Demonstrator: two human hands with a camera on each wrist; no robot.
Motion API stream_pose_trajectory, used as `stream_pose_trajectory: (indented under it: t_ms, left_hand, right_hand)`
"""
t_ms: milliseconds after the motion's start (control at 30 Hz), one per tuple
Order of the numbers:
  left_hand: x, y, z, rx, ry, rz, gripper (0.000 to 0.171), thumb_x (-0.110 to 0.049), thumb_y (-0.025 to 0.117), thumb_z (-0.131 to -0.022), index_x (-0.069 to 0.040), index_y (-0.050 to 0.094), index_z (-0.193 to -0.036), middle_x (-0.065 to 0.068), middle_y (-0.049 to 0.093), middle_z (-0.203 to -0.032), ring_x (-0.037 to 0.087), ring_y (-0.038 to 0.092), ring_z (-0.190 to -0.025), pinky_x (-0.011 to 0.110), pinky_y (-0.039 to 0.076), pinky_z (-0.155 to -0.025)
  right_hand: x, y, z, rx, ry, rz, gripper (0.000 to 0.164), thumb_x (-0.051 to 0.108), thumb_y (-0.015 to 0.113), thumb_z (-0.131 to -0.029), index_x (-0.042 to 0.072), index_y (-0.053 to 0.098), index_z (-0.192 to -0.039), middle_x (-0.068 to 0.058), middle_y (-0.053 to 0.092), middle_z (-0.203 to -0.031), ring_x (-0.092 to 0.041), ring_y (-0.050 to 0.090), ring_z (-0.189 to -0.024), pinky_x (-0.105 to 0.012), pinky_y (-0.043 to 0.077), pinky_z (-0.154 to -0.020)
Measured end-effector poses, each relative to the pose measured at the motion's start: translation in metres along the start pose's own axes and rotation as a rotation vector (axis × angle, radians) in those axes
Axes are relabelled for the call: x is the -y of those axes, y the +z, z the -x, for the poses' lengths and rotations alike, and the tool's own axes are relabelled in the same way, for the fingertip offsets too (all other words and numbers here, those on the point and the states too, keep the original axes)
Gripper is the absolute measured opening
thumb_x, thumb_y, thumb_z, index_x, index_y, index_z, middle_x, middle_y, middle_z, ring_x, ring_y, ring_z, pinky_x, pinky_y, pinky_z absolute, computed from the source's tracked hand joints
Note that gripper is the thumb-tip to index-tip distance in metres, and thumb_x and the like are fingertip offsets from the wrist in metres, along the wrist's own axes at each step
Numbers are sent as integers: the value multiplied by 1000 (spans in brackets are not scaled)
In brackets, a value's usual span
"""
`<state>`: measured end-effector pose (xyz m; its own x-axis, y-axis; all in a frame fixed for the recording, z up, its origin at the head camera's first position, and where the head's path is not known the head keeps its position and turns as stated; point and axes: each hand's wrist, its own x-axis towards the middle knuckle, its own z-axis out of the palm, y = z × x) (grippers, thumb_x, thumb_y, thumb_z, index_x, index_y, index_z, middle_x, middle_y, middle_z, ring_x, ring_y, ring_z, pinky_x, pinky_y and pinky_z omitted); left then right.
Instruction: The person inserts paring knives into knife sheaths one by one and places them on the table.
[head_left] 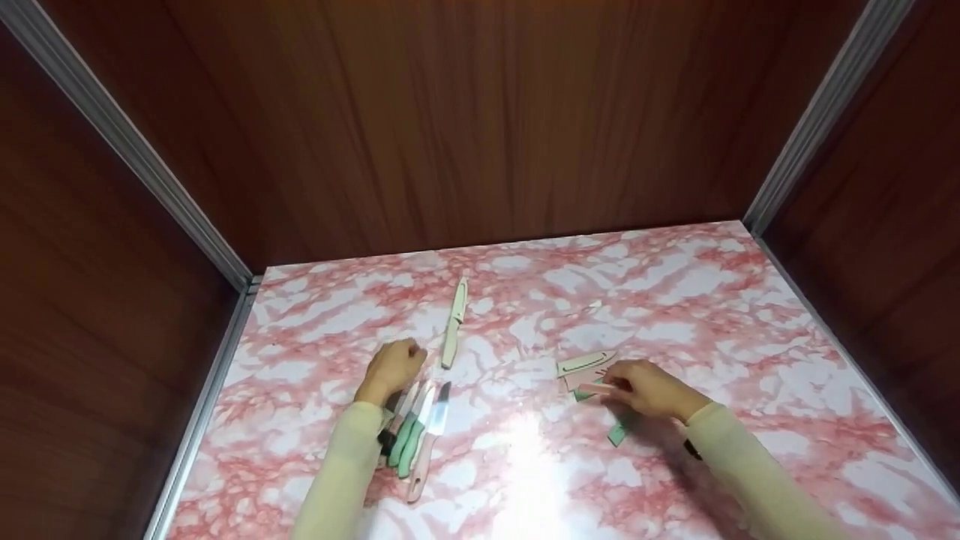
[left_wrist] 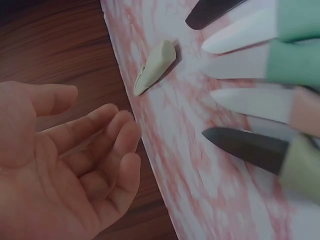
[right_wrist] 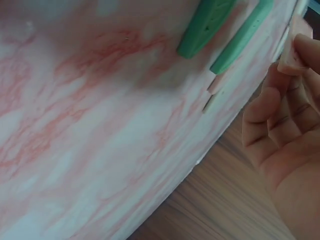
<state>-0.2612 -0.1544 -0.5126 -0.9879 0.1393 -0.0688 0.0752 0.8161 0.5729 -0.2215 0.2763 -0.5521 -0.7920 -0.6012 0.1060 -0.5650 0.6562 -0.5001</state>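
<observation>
My left hand hovers by a row of unsheathed knives, fingers loosely bent and holding nothing. The row includes green-handled knives and a pink-handled knife; a cream-handled knife with a dark blade shows in the left wrist view. Beyond that hand lies a cream sheathed knife. My right hand pinches a pink knife sheath between thumb and fingers. Beside it on the table are a cream sheath, a green sheath and other green and pink sheaths, partly covered by the hand.
The pink-and-white marbled table carries everything. Dark wood panels with metal corner strips enclose it at the back and both sides. Bright glare lies on the table's front middle.
</observation>
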Motion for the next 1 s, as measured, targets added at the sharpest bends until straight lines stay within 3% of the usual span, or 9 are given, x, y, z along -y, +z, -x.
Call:
stream_pose_trajectory:
  t_ms: [233,500,667,833,1000]
  left_hand:
    - [19,6,31,-20,35,-4,18,-17,54,-92,-10,60,-77,0,51,-64,15,45,-56,31,37,-53]
    - [35,13,56,-5,-11,-35,10,-14,60,-89,-8,67,-88,2,61,-76,15,52,-61,35,44,-58]
    - [39,22,69,-68,-24,-105,6,-14,64,-85,-11,66,-80,3,63,-76,16,54,-63,37,45,-58]
    - [43,32,80,-136,-54,-197,14,-13,67,-83,-11,62,-70,5,62,-71,22,57,-60,40,44,-53]
    - [46,40,82,-184,-65,-223,17,-11,69,-82,-10,59,-68,6,60,-69,25,59,-61,43,45,-52]
  right_hand:
    - [3,-4,2,3,115,-72,3,15,60,-93,12,59,-92,7,52,-72,-7,44,-60,-26,39,-55]
    - [3,-4,3,-34,186,-121,8,8,53,-94,12,54,-101,2,54,-75,-10,44,-60,-29,38,-57]
    - [2,-4,5,-66,204,-131,13,7,53,-95,12,53,-107,-2,59,-84,-13,46,-65,-32,39,-61]
    - [-1,-3,8,-97,191,-91,17,6,54,-93,13,53,-108,5,51,-74,-12,46,-63,-31,39,-61]
    - [-3,-6,9,-115,190,-100,16,6,52,-93,12,52,-108,5,50,-72,-10,45,-60,-28,38,-57]
